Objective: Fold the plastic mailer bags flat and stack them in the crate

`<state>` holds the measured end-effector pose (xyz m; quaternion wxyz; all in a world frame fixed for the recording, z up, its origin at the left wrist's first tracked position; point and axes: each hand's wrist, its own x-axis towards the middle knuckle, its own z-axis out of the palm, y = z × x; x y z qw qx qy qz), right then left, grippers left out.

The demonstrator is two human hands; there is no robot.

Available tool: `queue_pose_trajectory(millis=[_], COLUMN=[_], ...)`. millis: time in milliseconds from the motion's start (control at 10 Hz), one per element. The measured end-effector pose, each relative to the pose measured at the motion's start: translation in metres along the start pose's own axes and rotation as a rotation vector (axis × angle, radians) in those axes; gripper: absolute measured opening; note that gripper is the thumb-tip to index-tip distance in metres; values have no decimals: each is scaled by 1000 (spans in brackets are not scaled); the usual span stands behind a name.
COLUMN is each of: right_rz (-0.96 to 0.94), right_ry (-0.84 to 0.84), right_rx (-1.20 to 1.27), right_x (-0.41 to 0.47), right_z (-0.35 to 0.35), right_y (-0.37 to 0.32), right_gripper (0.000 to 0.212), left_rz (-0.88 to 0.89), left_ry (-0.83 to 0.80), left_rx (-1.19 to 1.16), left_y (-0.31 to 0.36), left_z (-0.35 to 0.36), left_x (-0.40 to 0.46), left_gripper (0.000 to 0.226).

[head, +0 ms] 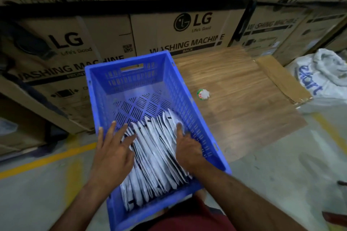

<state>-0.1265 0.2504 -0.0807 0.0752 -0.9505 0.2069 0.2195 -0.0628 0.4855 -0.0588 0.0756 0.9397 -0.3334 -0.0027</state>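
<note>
- A lot of the job looks done: many folded white mailer bags (155, 148) stand in a tight row inside the blue crate (129, 73), at the end nearest the person.
- The far half of the crate shows only its bare slotted bottom, so there is room for more.
- The left hand (112, 148) lies flat with fingers spread on the left side of the row.
- The right hand (187, 146) presses on the right side of the row, by the crate's right wall; its fingers look fairly straight, not gripping.
- A big white sack (326, 80) sits on the floor to the right. I cannot tell if more bags are inside.
</note>
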Motion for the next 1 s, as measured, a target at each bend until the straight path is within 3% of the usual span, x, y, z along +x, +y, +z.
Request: queue_pose_trajectory(millis=[200, 300, 400, 500, 600, 900, 1000], right_rz=[-47, -26, -83, -179, -217, -210, -297], right_ry=[-100, -121, 60, 62, -38, -60, 109], right_rx=[159, 175, 52, 173, 109, 146, 224], right_x=[-4, -10, -21, -24, -13, -9, -14], right_z=[3, -5, -7, 6, 20, 18, 7], right_y=[20, 14, -5, -17, -12, -7, -2], right_gripper=[91, 74, 76, 97, 115, 111, 98], left_rz=[-87, -109, -110, -120, -106, -26, -19], left_ry=[37, 46, 57, 60, 54, 48, 101], left_rx=[-77, -98, -92, -58, -17, 33, 24], left_y=[2, 3, 2, 4, 3, 8, 22], left_z=[4, 4, 6, 4, 5, 2, 5], left_x=[-7, -5, -6, -4, -3, -4, 4], left_gripper=[49, 50, 49, 49, 49, 47, 47])
